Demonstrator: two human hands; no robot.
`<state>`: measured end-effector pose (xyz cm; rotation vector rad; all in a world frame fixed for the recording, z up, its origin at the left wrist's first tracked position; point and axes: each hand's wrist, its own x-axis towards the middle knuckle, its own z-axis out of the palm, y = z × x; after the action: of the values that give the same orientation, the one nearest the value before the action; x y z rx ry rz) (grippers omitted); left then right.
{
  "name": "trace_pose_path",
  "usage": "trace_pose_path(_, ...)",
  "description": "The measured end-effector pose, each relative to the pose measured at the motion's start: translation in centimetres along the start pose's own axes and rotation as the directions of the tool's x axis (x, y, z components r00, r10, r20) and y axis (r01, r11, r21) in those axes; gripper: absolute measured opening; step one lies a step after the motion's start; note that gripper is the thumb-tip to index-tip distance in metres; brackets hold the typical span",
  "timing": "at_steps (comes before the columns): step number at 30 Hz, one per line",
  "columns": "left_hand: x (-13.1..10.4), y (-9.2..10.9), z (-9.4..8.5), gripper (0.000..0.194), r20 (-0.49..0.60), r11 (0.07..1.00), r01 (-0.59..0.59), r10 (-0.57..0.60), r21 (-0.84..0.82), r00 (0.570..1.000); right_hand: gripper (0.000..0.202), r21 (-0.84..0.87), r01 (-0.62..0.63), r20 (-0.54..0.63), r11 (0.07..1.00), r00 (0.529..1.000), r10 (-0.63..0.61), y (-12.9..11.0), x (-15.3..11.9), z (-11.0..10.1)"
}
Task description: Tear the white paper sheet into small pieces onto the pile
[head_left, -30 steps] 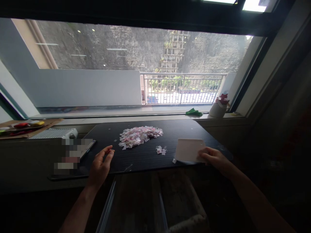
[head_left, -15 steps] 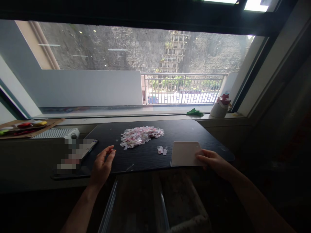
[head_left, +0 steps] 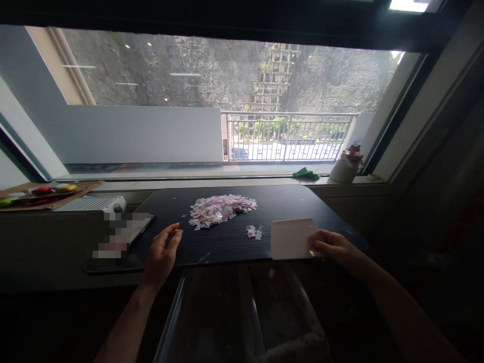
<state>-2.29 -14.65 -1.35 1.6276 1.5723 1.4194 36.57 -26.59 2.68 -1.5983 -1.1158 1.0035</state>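
My right grip (head_left: 333, 247): pinching white card (head_left: 291, 238) at counter (head_left: 227, 242) edge. Left grip (head_left: 162, 252): half-spread, fingertips touching counter.

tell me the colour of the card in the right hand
White, a plain card held by the right hand; head view.

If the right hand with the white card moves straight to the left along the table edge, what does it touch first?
Most likely the small cluster of paper scraps, just left of the white card in the right hand. The big pile lies farther back; depth is uncertain.
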Motion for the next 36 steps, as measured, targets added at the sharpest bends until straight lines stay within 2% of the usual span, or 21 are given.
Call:
trace_pose_path(2, 0.0, -0.1, 0.1, 0.053, -0.006, 1.000, -0.001, 0.001, -0.005, 1.000, 0.029, 0.015, 0.012, -0.024, 1.000, 1.000, -0.012, 0.0, -0.1, -0.3)
trace_pose_path(4, 0.0, -0.2, 0.1, 0.054, -0.007, 1.000, 0.001, -0.001, -0.010, 1.000, 0.030, 0.027, 0.075, -0.071, 0.997, 0.995, -0.073, 0.0, 0.2, 0.1)
trace_pose_path(7, 0.0, -0.3, 0.2, 0.057, 0.001, 1.000, 0.006, -0.006, -0.021, 1.000, 0.030, 0.016, 0.212, -0.143, 0.977, 0.968, -0.207, 0.0, 1.5, 1.6)
trace_pose_path(10, 0.0, -0.4, 0.2, 0.058, 0.001, 1.000, 0.006, -0.006, -0.030, 1.000, 0.027, -0.056, 0.266, -0.161, 0.962, 0.949, -0.272, 0.1, 2.5, 3.2)
trace_pose_path(14, -0.1, -0.4, 0.2, 0.055, 0.000, 1.000, -0.007, 0.007, -0.029, 1.000, 0.023, -0.156, 0.244, -0.086, 0.957, 0.962, -0.260, 0.0, 2.1, 2.9)
trace_pose_path(19, -0.2, -0.1, 0.1, 0.054, 0.000, 0.999, -0.013, 0.013, -0.033, 1.000, 0.025, -0.162, 0.245, -0.153, 0.956, 0.951, -0.269, -0.1, 1.6, 1.8)
trace_pose_path(24, -0.2, -0.2, 0.2, 0.054, 0.000, 1.000, -0.017, 0.017, -0.025, 1.000, 0.023, -0.177, 0.186, -0.094, 0.966, 0.974, -0.205, -0.1, 1.7, 1.9)
trace_pose_path(29, -0.2, -0.1, 0.2, 0.055, -0.001, 1.000, -0.014, 0.014, -0.027, 1.000, 0.025, -0.139, 0.184, -0.171, 0.973, 0.963, -0.207, -0.4, 1.5, 2.1)
trace_pose_path(33, -0.2, -0.1, 0.2, 0.055, 0.001, 1.000, -0.003, 0.003, -0.030, 1.000, 0.026, -0.167, 0.185, -0.113, 0.968, 0.972, -0.205, -0.3, 1.5, 2.0)
trace_pose_path(36, -0.2, -0.2, 0.2, 0.055, 0.006, 0.999, -0.012, 0.012, -0.033, 1.000, 0.022, -0.223, 0.155, -0.156, 0.962, 0.969, -0.192, -0.2, 1.2, 1.5)
